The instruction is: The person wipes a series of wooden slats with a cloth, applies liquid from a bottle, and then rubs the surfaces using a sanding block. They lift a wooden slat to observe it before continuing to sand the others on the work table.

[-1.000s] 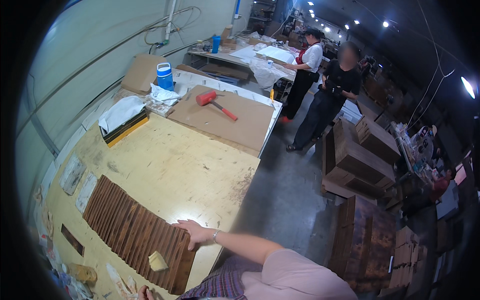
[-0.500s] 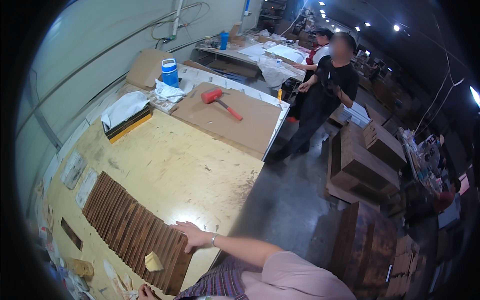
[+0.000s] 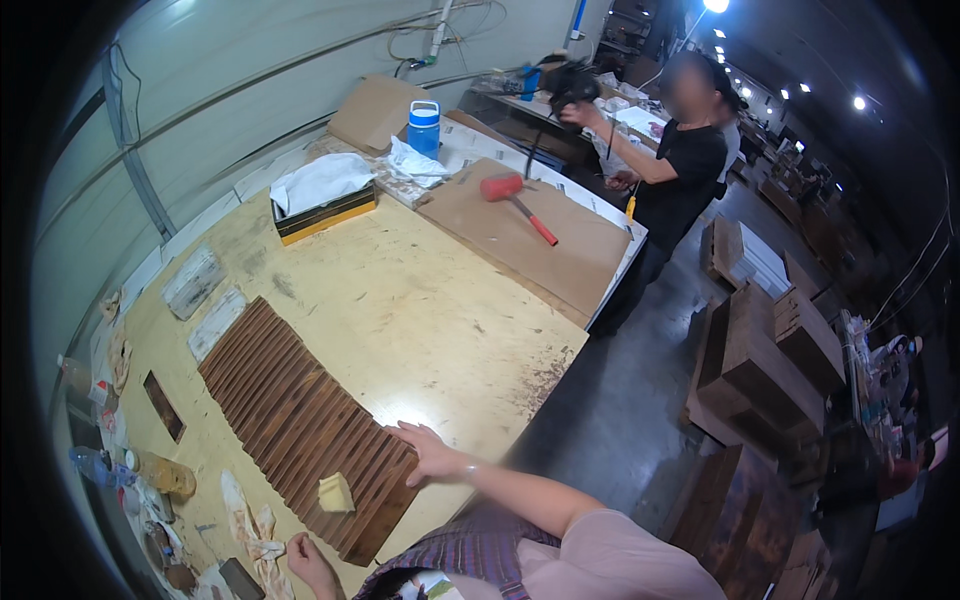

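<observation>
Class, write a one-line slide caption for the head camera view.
At a plywood workbench, the right hand rests on a row of dark wooden slats while the left hand lies near the bench edge.

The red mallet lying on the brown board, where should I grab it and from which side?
Grip the red mallet by its slim handle, near the free end toward the bench edge. It lies flat on the brown board, head pointing toward the blue jug, with bare board around the handle. Coming from above on the aisle side looks easiest.
</observation>
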{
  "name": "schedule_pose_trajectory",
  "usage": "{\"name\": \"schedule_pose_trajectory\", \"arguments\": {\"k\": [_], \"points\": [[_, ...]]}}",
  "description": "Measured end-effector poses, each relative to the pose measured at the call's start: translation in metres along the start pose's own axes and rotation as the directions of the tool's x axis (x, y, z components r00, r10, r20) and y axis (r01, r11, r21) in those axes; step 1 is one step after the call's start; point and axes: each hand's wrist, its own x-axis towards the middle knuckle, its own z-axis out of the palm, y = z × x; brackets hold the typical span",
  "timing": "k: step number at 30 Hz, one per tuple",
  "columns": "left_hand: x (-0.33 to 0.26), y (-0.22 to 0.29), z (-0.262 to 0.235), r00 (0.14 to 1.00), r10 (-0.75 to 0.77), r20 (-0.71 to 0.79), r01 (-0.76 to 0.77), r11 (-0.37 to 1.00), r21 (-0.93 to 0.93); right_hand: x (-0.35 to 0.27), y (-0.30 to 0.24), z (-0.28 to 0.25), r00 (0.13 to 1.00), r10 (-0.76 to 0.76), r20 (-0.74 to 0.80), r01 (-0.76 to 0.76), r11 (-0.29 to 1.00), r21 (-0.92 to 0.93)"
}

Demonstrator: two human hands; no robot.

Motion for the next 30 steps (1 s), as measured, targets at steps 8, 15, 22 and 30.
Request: {"name": "schedule_pose_trajectory", "arguments": {"k": [8,15,22,30], "points": [[-0.001,0.019,0.004,0.999,-0.041,0.015,0.041,0.998,0.047,0.002,0.009,0.003,0.999,-0.038,-0.013,0.038,0.999,0.013],[-0.004,0.027,0.003,1.0,0.0,-0.002,0.0,0.995,0.102,0.002,0.006,0.002,1.0,-0.023,-0.015,0.023,1.0,-0.005],[0.0,0.007,0.002,0.998,0.061,0.001,-0.06,0.986,0.158,0.003,0.007,0.002,0.999,-0.03,-0.018,0.029,0.999,-0.038],[0.002,0.019,-0.003,0.99,0.138,0.039,-0.144,0.956,0.257,0.007,0.014,0.007,0.999,-0.043,-0.031,0.041,0.997,-0.063]]}}
